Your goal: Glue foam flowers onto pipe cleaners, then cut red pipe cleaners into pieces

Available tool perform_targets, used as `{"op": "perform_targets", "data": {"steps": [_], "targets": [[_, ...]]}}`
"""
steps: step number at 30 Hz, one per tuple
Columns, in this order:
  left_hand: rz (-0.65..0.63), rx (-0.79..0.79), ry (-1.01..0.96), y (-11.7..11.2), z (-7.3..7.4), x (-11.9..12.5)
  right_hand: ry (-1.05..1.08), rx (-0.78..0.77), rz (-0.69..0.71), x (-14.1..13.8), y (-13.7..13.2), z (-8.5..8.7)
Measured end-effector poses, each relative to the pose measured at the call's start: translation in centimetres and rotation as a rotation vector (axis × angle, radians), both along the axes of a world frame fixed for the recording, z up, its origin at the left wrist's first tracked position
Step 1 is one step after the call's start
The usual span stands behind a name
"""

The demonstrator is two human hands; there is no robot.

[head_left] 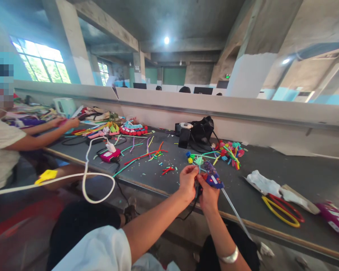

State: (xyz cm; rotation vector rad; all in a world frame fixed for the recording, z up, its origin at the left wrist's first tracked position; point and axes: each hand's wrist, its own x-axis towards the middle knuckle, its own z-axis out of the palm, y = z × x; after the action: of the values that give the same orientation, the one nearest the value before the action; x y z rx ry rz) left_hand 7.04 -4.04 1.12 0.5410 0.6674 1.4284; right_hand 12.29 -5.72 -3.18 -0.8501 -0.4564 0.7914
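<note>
Head view. We note the left hand with thumb and fingertips pressed together, pinching the base of a light-green flower; the stem is mostly hidden by the fingers. The flower sits just above the fingertips, over the near edge of the dark table. The right hand is wrapped round a blue glue gun, a small red light showing on its side; a pale glue stick runs out of the back, down past the forearm. Both hands are close together; we cannot tell whether the nozzle touches the flower. Just beyond, to the right, lies a bunch of coloured flowers. Left of the hands, short red pieces. Far left, a co-worker's hands at the same table.
</note>
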Motion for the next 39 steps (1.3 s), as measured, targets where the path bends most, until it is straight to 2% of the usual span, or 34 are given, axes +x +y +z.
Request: {"op": "perform_targets", "data": {"steps": [9,18,29,39], "targets": [[0.048,0.026,0.136,0.2,-0.6,-0.9,0.105,-0.006,-0.022,1.9,0.5,0.8],[-0.006,-0.020,0.254,0.9,-1.8,-1.8,0.177,-0.004,0.041,2.2,0.0,1.4],[-0.010,0.037,0.348,0.7,-1.6,-1.8,0.174,0.004,0.063,2.3,-0.2,1.7],[-0.020,0.172,0.420,0.6,-0.8,-1.7,0.164,-0.011,0.053,2.3,-0.2,1.8]]}}
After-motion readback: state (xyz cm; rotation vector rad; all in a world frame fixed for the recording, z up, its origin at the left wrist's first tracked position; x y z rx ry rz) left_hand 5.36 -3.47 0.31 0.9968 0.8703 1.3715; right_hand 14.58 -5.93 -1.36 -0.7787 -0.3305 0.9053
